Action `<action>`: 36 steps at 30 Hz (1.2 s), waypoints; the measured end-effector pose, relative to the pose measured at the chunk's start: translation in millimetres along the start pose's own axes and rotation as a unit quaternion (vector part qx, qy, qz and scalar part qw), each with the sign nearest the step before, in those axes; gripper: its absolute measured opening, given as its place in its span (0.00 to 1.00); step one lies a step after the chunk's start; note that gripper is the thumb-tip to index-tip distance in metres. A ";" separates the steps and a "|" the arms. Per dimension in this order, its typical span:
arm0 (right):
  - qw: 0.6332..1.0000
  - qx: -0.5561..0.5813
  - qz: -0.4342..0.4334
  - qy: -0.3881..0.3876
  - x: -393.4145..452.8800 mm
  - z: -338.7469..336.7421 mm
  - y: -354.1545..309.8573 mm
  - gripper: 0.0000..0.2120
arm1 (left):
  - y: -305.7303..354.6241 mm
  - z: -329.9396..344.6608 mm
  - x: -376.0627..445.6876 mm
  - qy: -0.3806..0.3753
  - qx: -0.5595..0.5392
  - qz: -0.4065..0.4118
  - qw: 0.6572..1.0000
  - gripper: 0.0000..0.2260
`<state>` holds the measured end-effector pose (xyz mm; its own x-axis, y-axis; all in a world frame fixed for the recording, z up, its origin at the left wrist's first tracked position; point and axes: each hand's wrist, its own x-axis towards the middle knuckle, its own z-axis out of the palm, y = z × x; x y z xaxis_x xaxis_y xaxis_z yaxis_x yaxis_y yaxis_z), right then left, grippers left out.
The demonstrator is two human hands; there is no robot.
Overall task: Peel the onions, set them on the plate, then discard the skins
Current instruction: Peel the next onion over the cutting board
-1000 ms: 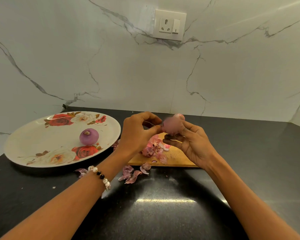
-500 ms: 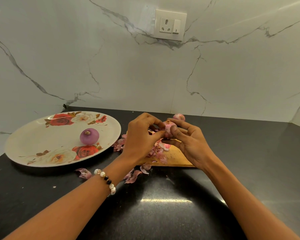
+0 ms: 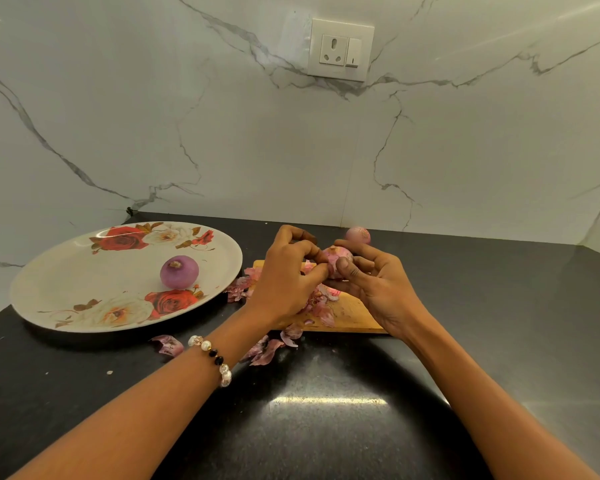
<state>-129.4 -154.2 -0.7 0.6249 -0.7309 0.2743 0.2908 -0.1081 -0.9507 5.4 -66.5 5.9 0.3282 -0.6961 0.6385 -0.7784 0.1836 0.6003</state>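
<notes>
Peeling is partway: one bare onion (image 3: pixel 179 272) sits on the plate (image 3: pixel 66 289), both hands, left hand (image 3: pixel 284 275) and right hand (image 3: pixel 378 285), pinch a second onion (image 3: pixel 336 258) at centre frame, and skins (image 3: pixel 262 351) litter the surface (image 3: pixel 499 306).

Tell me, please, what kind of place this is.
Most likely a home kitchen counter. A black stone countertop meets a white marble-look wall with a socket and switch, and a wooden cutting board lies beside a floral plate holding a peeled onion.
</notes>
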 end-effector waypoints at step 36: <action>0.993 0.096 0.054 0.031 4.6 -7.5 -5.7 0.24 | 1.1 -2.3 3.3 0.064 -0.036 0.083 0.994 0.17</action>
<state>-133.6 -162.0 4.9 0.6163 -0.7718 0.1567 0.3611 0.1001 -0.9272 6.9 -67.0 9.8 0.2677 -0.5586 0.7850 -0.7892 0.3403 0.5113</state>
